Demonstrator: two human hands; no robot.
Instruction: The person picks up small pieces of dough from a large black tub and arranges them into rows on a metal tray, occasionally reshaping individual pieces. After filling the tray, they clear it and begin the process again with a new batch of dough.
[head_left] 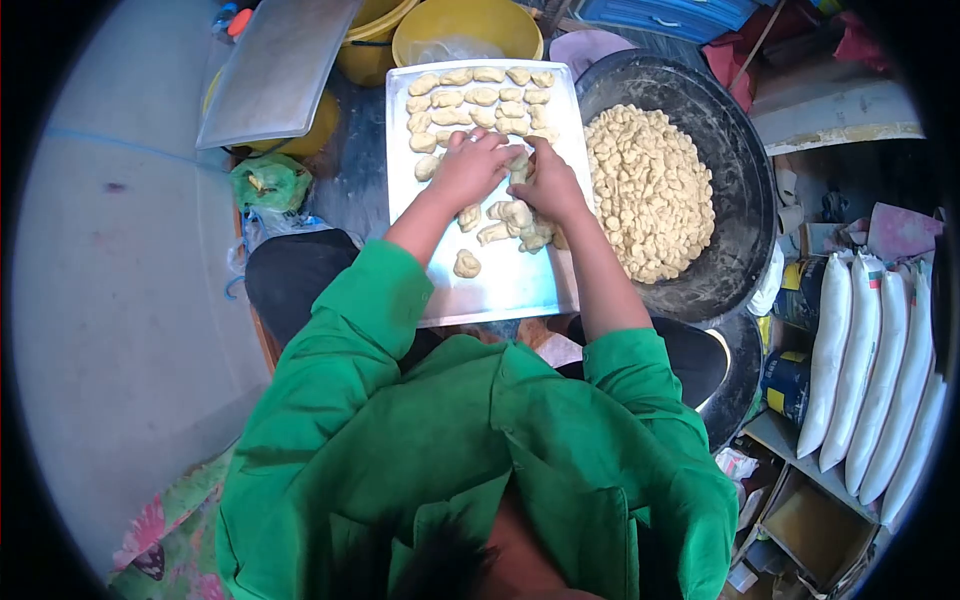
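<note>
A metal baking tray (510, 290) lies in front of me with rows of shaped dough pieces (478, 97) at its far end and a loose heap of pieces (515, 225) in its middle. One single piece (466, 264) lies apart nearer to me. My left hand (470, 165) and my right hand (548, 180) meet over the tray's middle, fingers closed around a dough piece (519, 168) between them. Green sleeves cover both my arms.
A big dark round pan (740, 170) holding a mound of small dough pieces (650, 190) sits right of the tray. Yellow tubs (467, 28) and a second metal tray (275, 70) stand beyond. White filled bags (860, 370) lean at the right. A green bag (268, 183) lies left.
</note>
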